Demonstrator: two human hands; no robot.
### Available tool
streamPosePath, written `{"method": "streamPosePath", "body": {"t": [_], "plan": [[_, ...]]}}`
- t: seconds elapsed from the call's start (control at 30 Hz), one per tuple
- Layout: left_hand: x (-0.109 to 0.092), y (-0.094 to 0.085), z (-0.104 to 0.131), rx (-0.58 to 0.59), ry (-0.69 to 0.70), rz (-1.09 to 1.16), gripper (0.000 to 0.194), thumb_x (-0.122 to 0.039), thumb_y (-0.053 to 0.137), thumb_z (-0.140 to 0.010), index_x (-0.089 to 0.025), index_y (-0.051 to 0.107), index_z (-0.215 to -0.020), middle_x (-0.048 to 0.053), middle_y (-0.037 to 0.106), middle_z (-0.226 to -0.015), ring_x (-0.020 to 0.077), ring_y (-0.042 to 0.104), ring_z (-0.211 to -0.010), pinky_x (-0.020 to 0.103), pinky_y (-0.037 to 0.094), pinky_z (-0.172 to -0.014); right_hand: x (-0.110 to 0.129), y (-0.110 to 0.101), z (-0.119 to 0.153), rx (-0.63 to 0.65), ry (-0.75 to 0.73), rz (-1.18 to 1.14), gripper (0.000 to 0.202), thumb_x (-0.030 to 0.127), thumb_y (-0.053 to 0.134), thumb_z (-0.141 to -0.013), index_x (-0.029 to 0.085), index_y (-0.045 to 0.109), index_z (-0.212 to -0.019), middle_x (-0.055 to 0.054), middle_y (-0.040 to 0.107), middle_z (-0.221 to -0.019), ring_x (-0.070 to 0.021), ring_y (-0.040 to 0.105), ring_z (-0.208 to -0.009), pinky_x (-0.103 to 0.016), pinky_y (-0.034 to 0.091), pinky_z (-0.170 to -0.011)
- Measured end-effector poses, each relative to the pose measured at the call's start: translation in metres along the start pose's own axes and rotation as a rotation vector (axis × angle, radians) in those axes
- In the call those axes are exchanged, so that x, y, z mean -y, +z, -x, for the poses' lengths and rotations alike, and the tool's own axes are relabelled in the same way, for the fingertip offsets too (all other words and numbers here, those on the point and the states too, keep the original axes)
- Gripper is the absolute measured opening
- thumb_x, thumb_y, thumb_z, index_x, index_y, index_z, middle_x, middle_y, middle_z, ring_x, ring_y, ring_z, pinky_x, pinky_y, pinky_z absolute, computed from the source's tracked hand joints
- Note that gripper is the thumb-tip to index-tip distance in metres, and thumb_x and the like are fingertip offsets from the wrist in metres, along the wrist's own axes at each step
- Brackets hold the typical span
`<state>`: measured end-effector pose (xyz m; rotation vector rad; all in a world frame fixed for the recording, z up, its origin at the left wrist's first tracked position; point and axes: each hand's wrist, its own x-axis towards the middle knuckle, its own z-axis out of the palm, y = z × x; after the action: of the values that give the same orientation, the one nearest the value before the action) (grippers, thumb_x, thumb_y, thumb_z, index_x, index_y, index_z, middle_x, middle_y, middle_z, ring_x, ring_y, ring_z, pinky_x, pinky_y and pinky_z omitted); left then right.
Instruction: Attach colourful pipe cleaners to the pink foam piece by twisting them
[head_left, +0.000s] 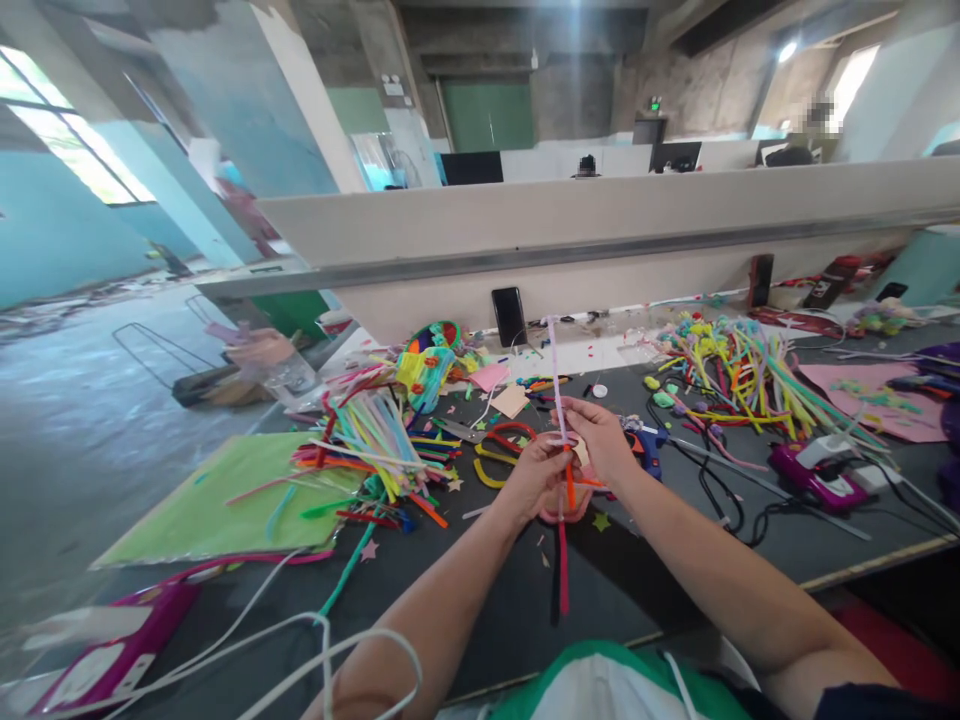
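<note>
My left hand (534,478) and my right hand (598,437) meet above the middle of the dark table. Both are closed on a bundle of fuzzy pipe cleaners. A lilac pipe cleaner (556,375) stands up from my fingers, its tip bent over. Just below them an orange one (570,490) slants down, and a red-pink one (564,570) hangs lower. How they join is hidden by my fingers. Behind the hands, partly covered, lies a pink-rimmed rounded piece (555,512). Red-handled scissors (510,437) lie left of my hands, and a blue tool (649,450) to the right.
Loose pipe cleaners are heaped at left (379,430) and right (739,375). A green sheet (217,495) lies at left. A phone (510,316) leans on the partition (465,235). Purple power strips (817,478) with cables sit near both sides. Other people are beyond the partition.
</note>
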<state>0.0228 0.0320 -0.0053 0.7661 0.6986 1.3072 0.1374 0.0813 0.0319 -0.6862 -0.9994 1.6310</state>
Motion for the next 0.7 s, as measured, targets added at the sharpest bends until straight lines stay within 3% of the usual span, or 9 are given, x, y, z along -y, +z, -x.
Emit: {"method": "streamPosePath", "body": {"t": [0.1,0.2,0.4,0.57,0.7], "plan": [[0.002,0.0,-0.002,-0.062,0.052,0.019,0.027,-0.021,0.081,-0.065,-0.013,0.064,-0.085,0.001,0.065,-0.07,0.0118,0.062,-0.06,0.028,0.052,-0.065,-0.004,-0.002,0.002,0.125,0.073,0.053,0.04,0.036,0.077,-0.066,0.022,0.071,-0.102,-0.004,0.074,-0.089,-0.0174,0.067,-0.08,-0.027,0.051,-0.065],[0.003,0.001,-0.003,-0.074,0.068,0.046,0.027,-0.02,0.082,-0.063,-0.014,0.065,-0.084,0.003,0.068,-0.077,0.0163,0.066,-0.068,0.032,0.053,-0.07,-0.014,-0.005,0.004,0.185,0.167,0.108,0.035,0.04,0.076,-0.067,0.02,0.073,-0.095,-0.004,0.073,-0.08,-0.0162,0.065,-0.068,-0.026,0.05,-0.058],[-0.004,-0.006,-0.003,0.014,-0.004,-0.067,0.036,-0.024,0.081,-0.066,-0.011,0.068,-0.097,0.01,0.07,-0.093,0.0197,0.068,-0.081,0.035,0.053,-0.081,-0.019,-0.015,-0.001,0.107,0.092,0.108,0.028,0.042,0.074,-0.068,0.019,0.073,-0.084,-0.004,0.073,-0.079,-0.0181,0.065,-0.068,-0.03,0.051,-0.061],[-0.022,-0.023,-0.008,-0.088,0.07,-0.206,0.031,-0.027,0.077,-0.07,-0.011,0.068,-0.095,0.01,0.07,-0.088,0.0157,0.067,-0.075,0.028,0.052,-0.072,-0.012,-0.03,-0.006,0.027,-0.026,0.105,0.022,0.039,0.074,-0.07,0.02,0.072,-0.08,-0.003,0.072,-0.078,-0.0152,0.064,-0.07,-0.029,0.052,-0.07],[-0.039,-0.031,-0.014,-0.197,0.161,-0.252,0.028,-0.027,0.074,-0.072,-0.012,0.067,-0.094,0.006,0.069,-0.079,0.0113,0.063,-0.066,0.021,0.048,-0.061,-0.015,-0.037,-0.004,0.059,0.04,0.046,0.026,0.041,0.074,-0.071,0.02,0.07,-0.085,-0.001,0.07,-0.078,-0.0104,0.06,-0.054,-0.025,0.05,-0.056]]}}
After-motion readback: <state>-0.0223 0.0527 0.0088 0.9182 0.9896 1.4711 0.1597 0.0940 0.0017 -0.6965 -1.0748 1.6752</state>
